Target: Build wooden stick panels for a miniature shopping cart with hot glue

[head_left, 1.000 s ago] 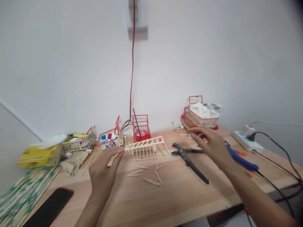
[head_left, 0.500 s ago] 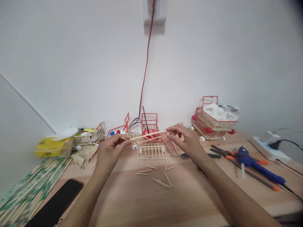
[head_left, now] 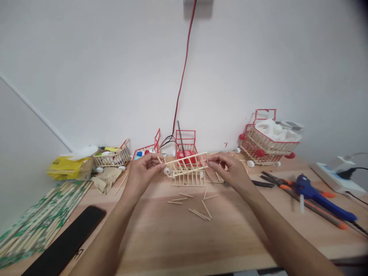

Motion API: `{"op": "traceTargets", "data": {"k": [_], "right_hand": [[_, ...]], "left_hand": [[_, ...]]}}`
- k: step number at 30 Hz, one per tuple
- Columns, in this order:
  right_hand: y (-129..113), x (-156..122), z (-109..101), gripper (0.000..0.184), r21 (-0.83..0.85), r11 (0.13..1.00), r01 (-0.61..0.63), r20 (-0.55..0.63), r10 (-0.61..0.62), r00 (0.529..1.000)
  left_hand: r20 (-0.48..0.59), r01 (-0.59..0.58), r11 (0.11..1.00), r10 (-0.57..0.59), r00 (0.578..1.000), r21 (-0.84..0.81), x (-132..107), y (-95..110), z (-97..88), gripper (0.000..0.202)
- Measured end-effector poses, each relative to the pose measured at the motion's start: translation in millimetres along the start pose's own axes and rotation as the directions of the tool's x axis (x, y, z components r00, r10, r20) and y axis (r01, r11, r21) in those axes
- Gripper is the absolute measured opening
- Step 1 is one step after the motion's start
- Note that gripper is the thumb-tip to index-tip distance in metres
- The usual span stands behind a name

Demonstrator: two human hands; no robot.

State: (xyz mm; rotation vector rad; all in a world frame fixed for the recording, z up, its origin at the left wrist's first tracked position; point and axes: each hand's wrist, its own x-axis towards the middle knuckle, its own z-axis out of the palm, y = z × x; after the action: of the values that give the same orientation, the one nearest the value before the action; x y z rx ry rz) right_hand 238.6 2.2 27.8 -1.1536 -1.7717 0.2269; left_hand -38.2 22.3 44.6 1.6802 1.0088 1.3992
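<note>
A small ladder-like frame of thin wooden sticks (head_left: 186, 163) is held up over the desk, its slats facing me and its right end higher. My left hand (head_left: 145, 170) pinches its left end between thumb and fingers. At the right end, my right hand (head_left: 227, 166) has thumb and fingertips closed at the corner; the exact contact is small and hard to see. Directly behind and below stands another slatted stick piece (head_left: 188, 179), partly covered by the held frame. Several short cut sticks (head_left: 198, 212) lie loose on the desk in front of it.
Model carts of red and plain sticks (head_left: 268, 142) line the wall. On the right lie a blue glue gun (head_left: 322, 201), orange-handled pliers (head_left: 283, 186) and a power strip (head_left: 337, 180). To the left are a black phone (head_left: 69, 237) and bundled wooden sticks (head_left: 43, 214).
The held frame has turned from nearly edge-on to showing its slats. Both hands remain at its ends, and the head view has shifted slightly.
</note>
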Motion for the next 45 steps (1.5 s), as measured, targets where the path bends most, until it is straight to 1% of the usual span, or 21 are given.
{"op": "traceTargets", "data": {"k": [5, 9, 12, 15, 18, 22, 26, 30, 38, 45], "right_hand": [[5.7, -12.7, 6.1, 0.015, -0.024, 0.999, -0.037, 0.047, 0.039, 0.998], [12.5, -22.0, 12.5, 0.015, -0.05, 0.998, -0.039, 0.032, 0.041, 0.999], [17.6, -25.6, 17.8, 0.017, -0.053, 0.997, -0.046, 0.03, 0.048, 0.998], [20.6, -28.7, 22.7, 0.018, -0.056, 0.997, -0.061, 0.058, 0.064, 0.996], [23.8, -33.5, 26.4, 0.017, -0.062, 0.996, -0.066, 0.084, 0.071, 0.994], [31.1, -41.0, 29.4, 0.017, -0.062, 0.994, -0.086, 0.123, 0.093, 0.988], [37.0, -44.9, 31.3, 0.018, -0.079, 0.991, -0.107, 0.145, 0.118, 0.982], [38.6, -44.6, 33.5, 0.018, -0.139, 0.985, -0.105, 0.161, 0.127, 0.979], [41.9, -43.8, 35.1, 0.016, -0.225, 0.972, -0.063, 0.16, 0.1, 0.982], [40.7, -45.5, 37.9, 0.016, -0.287, 0.956, -0.062, 0.16, 0.112, 0.981]], "left_hand": [[-0.022, 0.023, 0.999, -0.022, 1.0, 0.03, 2.4, -7.2, 3.4, 0.023], [-0.031, 0.045, 0.999, -0.044, 0.999, 0.028, 2.2, -18.4, 7.7, 0.024], [-0.049, 0.098, 0.995, -0.098, 0.994, 0.011, 0.0, -24.2, 9.8, 0.025], [-0.062, 0.155, 0.988, -0.156, 0.986, -0.016, -2.7, -29.8, 10.9, 0.025], [-0.045, 0.169, 0.986, -0.168, 0.985, 0.004, -4.3, -36.9, 12.5, 0.025], [-0.065, 0.132, 0.981, -0.123, 0.99, 0.141, -5.1, -47.1, 17.7, 0.027], [-0.087, 0.098, 0.971, -0.08, 0.993, 0.22, -6.8, -56.2, 23.7, 0.027], [-0.091, 0.048, 0.951, -0.021, 0.996, 0.305, -9.9, -61.9, 26.9, 0.026], [-0.015, -0.053, 0.899, 0.066, 0.998, 0.435, -15.1, -60.0, 32.4, 0.016], [0.008, -0.112, 0.862, 0.125, 0.992, 0.495, -18.4, -58.2, 34.7, 0.018]]}}
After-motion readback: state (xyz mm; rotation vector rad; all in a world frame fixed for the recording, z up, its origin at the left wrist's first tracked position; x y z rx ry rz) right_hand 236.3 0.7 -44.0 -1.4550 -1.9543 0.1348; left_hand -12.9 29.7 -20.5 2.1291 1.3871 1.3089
